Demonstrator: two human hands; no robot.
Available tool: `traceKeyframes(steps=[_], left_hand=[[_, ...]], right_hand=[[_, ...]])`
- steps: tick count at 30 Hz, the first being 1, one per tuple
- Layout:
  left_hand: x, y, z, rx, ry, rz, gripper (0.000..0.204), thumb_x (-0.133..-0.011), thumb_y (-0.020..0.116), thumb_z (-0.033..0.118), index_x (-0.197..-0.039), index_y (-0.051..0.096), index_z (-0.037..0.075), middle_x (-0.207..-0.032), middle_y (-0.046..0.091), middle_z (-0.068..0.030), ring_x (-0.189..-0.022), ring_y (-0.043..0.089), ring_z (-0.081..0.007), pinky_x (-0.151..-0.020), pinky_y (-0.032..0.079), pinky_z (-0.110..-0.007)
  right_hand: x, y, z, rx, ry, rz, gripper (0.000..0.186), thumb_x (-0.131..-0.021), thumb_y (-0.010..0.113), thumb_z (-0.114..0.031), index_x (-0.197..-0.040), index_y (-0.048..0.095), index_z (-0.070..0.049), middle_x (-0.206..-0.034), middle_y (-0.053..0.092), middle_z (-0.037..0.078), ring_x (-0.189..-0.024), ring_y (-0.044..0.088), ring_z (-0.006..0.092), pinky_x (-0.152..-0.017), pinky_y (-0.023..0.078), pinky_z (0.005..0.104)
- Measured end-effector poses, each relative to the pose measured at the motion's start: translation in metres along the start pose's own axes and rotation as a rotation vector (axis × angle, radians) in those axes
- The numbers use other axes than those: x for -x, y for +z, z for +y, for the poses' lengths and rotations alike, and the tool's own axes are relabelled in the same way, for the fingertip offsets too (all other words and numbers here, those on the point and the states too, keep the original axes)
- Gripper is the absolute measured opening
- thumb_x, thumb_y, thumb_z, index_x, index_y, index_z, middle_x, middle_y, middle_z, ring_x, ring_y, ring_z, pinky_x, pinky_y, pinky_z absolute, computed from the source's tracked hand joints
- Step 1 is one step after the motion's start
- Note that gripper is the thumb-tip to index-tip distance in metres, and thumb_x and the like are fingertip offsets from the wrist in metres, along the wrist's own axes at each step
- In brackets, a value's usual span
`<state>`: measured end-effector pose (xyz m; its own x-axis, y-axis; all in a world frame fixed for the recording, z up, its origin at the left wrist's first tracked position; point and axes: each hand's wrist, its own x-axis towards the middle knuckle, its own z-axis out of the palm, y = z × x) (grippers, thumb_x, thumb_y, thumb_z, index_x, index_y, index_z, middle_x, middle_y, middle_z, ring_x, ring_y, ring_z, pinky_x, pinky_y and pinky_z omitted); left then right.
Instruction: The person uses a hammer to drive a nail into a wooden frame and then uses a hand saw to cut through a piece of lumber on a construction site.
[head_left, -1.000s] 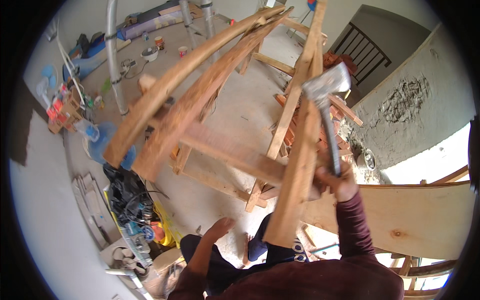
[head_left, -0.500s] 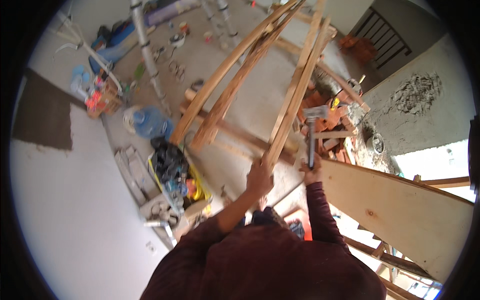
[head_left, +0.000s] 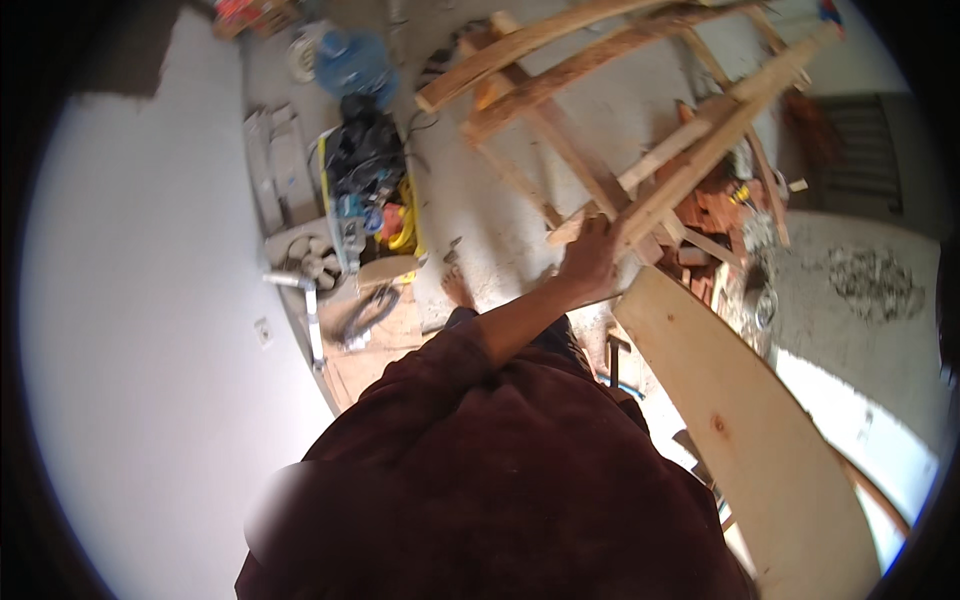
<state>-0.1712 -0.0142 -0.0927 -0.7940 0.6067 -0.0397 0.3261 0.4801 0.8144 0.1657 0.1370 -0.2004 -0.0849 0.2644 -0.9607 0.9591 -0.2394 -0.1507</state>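
My left hand [head_left: 590, 262] is closed around the near end of a long wooden beam [head_left: 690, 165], which runs away to the upper right. A second length of timber lies close along it. Low beside my right side is a hammer [head_left: 614, 362], its head up and its dark handle partly hidden. My right hand does not show; my body covers that spot. Just right of my left hand is the narrow end of a wide pale plywood board [head_left: 720, 420].
Two rough timbers [head_left: 540, 50] lie over cross-pieces further off. Broken red bricks [head_left: 715, 210] pile up at right. At left stand a bin of tools and black bags [head_left: 365, 150], a blue water jug [head_left: 355, 65], a fan [head_left: 312, 262] and a white wall [head_left: 150, 300].
My view has swung, so the timbers now sit further right and nearer. The hammer, held out in my right hand before, is now low by my side, and that hand has gone from sight.
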Motion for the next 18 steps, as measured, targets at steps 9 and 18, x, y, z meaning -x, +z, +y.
traceKeyframes(steps=[9,18], left_hand=[[0.004,-0.016,0.009,0.097,-0.06,-0.058,0.069,-0.077,0.069,0.013,-0.138,0.037,0.008,-0.127,0.046,-0.0199,-0.124,0.046,-0.0349,-0.096,0.047,-0.044],[0.164,0.069,-0.129,1.065,-1.158,-0.051,0.043,-0.099,0.05,0.041,-0.123,0.054,0.007,-0.108,0.06,-0.0125,-0.095,0.059,-0.0224,-0.077,0.05,-0.035]], right_hand=[[-0.092,-0.022,-0.068,0.787,-0.261,-0.186,0.026,-0.086,0.066,-0.033,-0.083,0.067,-0.007,-0.057,0.056,0.006,-0.043,0.052,0.0189,-0.041,0.042,0.0359],[-0.088,0.058,-0.142,0.938,-0.899,-0.463,0.039,-0.084,0.062,-0.028,-0.111,0.061,0.0,-0.099,0.068,0.022,-0.088,0.068,0.0295,-0.075,0.055,0.0407]])
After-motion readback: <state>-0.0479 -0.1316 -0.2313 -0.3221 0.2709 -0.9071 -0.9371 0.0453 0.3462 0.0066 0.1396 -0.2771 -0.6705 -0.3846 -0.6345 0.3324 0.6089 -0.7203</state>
